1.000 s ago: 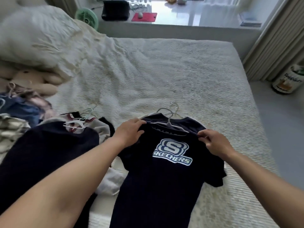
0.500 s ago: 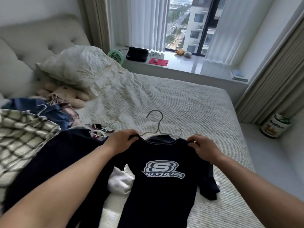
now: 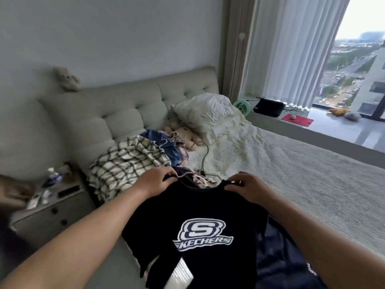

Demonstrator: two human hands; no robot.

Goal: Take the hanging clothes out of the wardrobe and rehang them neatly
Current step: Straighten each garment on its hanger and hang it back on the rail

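Held up between both hands: dark T-shirt with a white "SKECHERS" logo on the chest, hanging on a thin grey hanger whose hook rises above the collar. Left hand curled round the shirt's left shoulder, fingers pinching cloth and hanger wire together; right hand curled likewise over the right shoulder. Shirt clear of the bed, its hem dropping out of view at the bottom edge.

Just below the right hand, beside the shirt: another dark garment lying on the bed. Just beyond the left hand: a heap of clothes, with a cream-and-black checked shirt on top and a blue garment behind it, some with hangers still in them. Farther beyond the hands: a beige soft toy and a crumpled cream pillow against the grey tufted headboard. Bed covered with a pale ribbed spread.

Left of the left hand, well apart: a grey bedside cabinet carrying a plastic bottle and small blurred items. On top of the headboard, a second small soft toy. Beyond the right hand, far off: a window sill with a green fan, a black bag and a red mat; sheer curtains above, city outside.
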